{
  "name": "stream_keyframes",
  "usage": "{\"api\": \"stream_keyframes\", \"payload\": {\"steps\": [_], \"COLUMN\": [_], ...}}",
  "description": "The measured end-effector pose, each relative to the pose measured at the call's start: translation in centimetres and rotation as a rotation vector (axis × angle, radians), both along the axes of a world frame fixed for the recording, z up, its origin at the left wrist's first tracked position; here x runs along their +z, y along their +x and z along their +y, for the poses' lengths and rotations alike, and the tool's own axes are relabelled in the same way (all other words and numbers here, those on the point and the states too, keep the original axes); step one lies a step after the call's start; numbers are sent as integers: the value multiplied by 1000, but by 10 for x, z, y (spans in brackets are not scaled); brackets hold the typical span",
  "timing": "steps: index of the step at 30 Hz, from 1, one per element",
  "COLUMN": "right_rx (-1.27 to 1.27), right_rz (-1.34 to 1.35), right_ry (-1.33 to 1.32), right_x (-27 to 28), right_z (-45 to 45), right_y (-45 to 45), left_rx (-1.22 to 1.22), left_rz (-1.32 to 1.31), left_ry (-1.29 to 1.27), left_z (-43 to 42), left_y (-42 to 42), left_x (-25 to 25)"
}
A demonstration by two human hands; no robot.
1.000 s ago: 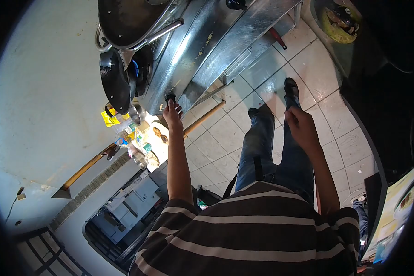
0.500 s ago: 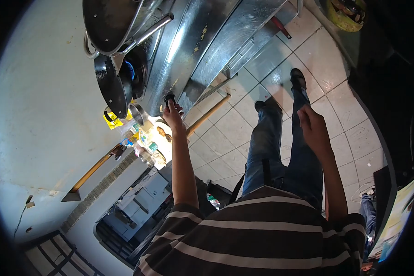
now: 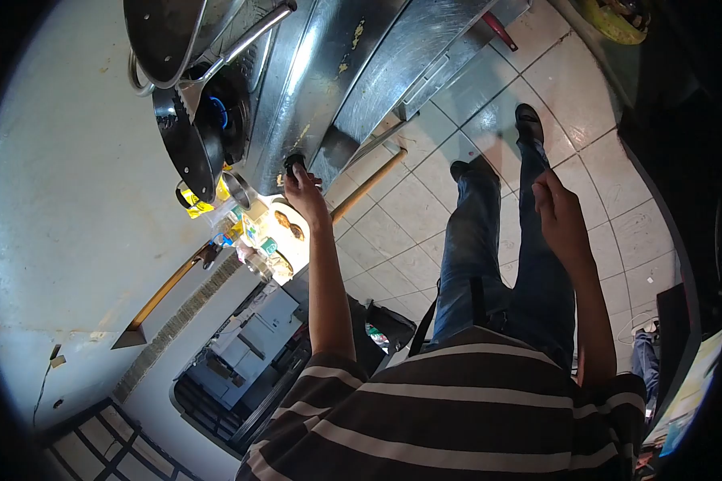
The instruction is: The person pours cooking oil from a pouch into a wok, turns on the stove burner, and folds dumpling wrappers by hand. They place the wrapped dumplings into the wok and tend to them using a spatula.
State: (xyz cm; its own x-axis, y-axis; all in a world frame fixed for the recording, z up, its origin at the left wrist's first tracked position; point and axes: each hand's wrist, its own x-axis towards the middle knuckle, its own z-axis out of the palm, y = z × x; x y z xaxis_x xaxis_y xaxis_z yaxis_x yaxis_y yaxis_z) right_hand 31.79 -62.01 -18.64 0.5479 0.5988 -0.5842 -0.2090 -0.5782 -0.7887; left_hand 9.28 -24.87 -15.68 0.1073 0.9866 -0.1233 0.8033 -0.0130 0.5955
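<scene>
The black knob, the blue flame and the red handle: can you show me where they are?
Black knob (image 3: 292,163): head view, on its uncovered dark part.
Blue flame (image 3: 220,111): head view, on the middle of its curve.
Red handle (image 3: 500,31): head view, halfway along it.

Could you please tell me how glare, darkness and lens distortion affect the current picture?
Head view: a bright streak of glare runs along the steel counter; head view: the white surface beside the left forearm is washed out; head view: the black knob at the left hand is too dark for detail; head view: corners fade to black, and the wide lens seems to bend the edges.
</scene>
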Motion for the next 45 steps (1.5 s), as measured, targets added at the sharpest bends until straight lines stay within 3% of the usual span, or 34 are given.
{"api": "stream_keyframes", "payload": {"steps": [8,10,13,14,17,19,23,25,27,30,31,32,33,35,37,39,41,45], "right_rx": [81,100,217,276,312,356,605,693,759,767,705,637,649,694,681,633,615,485], "right_rz": [-33,-90,-36,-110,-323,-379,-629,-715,-754,-624,-561,-492,-504,-448,-445,-270,-280,-215], "right_ry": [22,36,3,57,353,515,558,576,474,466,482,491,493,460,451,432,428,448], "right_x": [1,4,17,19,46,77,115,120,121,131,129,124,115,97,96,94,84,76], "right_z": [9,12,27,34,69,94,130,148,165,185,189,192,193,190,187,180,167,135], "right_y": [-3,-3,-6,-14,-42,-58,-83,-95,-107,-118,-121,-124,-126,-128,-133,-140,-146,-151], "left_rx": [140,162,-44,81,122,304,405,82,145,7,10,-9,-25,25,-52,-71,-71,-87], "left_rz": [-210,-317,-546,-619,-799,-982,-1392,-1295,-1296,-1040,-1067,-896,-722,-773,-595,-554,-484,-393], "left_ry": [-134,-276,-629,-842,-1162,-1279,-1359,-1237,-1155,-791,-770,-684,-602,-607,-580,-471,-370,-484], "left_z": [-30,-54,-117,-134,-182,-203,-189,-168,-154,-141,-134,-127,-120,-99,-73,-47,-23,11], "left_y": [-5,-8,1,4,23,46,33,16,-24,-60,-70,-82,-93,-105,-110,-106,-91,-53], "left_x": [-2,-3,5,5,16,56,101,130,137,149,150,147,143,128,103,75,54,37]}}
